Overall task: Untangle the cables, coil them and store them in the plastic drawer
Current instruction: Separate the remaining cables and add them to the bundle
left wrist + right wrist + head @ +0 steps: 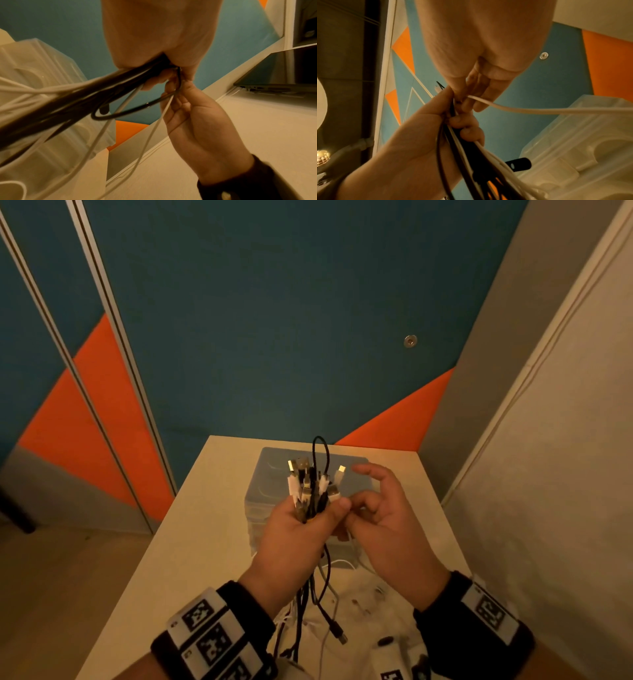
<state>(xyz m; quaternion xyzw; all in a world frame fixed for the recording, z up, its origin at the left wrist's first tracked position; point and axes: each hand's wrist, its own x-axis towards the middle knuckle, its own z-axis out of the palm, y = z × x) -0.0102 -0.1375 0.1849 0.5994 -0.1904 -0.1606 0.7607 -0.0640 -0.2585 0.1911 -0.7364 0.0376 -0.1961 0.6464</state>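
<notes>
My left hand [298, 532] grips a bundle of black and white cables [310, 487] upright, with several plug ends sticking up above the fist. The cables' tails hang below the fist toward the table [191, 535]. My right hand [376, 518] is close against the left thumb and pinches one white cable [539, 111] that runs out of the bundle [464, 148]. In the left wrist view this white cable [152, 129] passes through the right hand [197, 121]. The translucent plastic drawer unit [270, 477] stands just behind both hands, its drawers closed.
A black USB plug [339, 635] dangles low near my body. A dark laptop [274, 75] lies on a white ledge to the right. Blue and orange wall panels stand behind the table, and a white wall is close on the right.
</notes>
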